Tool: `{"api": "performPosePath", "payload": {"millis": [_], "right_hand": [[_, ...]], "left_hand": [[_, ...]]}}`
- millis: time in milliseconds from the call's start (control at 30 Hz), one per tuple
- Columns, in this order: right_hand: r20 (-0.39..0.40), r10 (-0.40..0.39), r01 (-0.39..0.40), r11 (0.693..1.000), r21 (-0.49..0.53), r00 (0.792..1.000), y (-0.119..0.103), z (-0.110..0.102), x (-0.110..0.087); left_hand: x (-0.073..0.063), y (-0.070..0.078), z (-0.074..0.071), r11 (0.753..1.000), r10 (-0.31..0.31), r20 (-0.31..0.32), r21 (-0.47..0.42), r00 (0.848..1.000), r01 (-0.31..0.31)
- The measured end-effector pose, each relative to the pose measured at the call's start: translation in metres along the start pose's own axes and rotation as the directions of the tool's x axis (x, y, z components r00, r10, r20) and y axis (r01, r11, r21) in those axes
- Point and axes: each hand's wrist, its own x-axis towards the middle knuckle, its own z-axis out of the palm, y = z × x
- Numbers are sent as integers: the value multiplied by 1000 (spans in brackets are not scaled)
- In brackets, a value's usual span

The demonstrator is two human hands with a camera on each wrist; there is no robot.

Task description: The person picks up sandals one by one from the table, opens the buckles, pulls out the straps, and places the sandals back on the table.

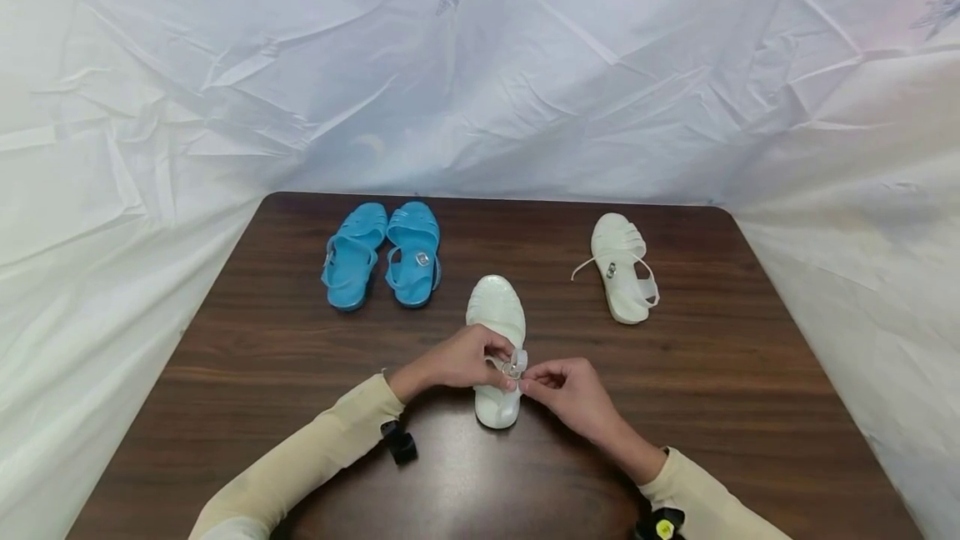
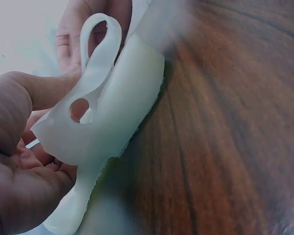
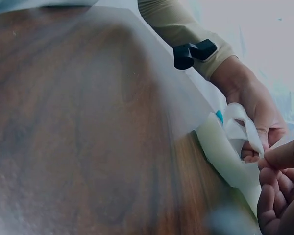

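A white sandal [image 1: 497, 302] lies toe-away on the table in front of me, between both hands. My left hand [image 1: 468, 359] reaches over it from the left, thumb and fingers gripping its strap beside the metal buckle [image 1: 513, 370]. From the right, my right hand [image 1: 573, 394] pinches the strap at the buckle between thumb and fingertips. In the left wrist view, the pale strap [image 2: 100, 56] stands up in a loop above the sandal's side. The right wrist view shows the fingers of both hands meeting at that strap; the buckle is hidden there.
Two blue sandals [image 1: 412, 273] stand side by side at the back left. A second white sandal [image 1: 621, 294] lies at the back right, its thin strap [image 1: 583, 267] sticking out leftward. White sheeting [image 1: 487, 107] hangs behind the dark wooden table [image 1: 720, 340].
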Motion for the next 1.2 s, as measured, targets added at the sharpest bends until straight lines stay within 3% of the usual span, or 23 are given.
{"api": "performPosePath", "payload": {"millis": [400, 667, 1067, 1200], "right_hand": [[-104, -52, 48, 998, -40, 993, -12, -3, 3], [-212, -164, 135, 980, -145, 963, -22, 0, 5], [-245, -249, 203, 959, -198, 937, -23, 2, 5], [-269, -298, 238, 943, -233, 916, -25, -3, 5]], "left_hand": [[2, -1, 0, 1000, 20, 3, -11, 1000, -20], [2, 1, 1, 1000, 1, 2, 2, 1000, -1], [2, 2, -2, 998, -19, 14, -52, 1000, 20], [3, 0, -1, 999, -9, 21, -41, 1000, 9]]}}
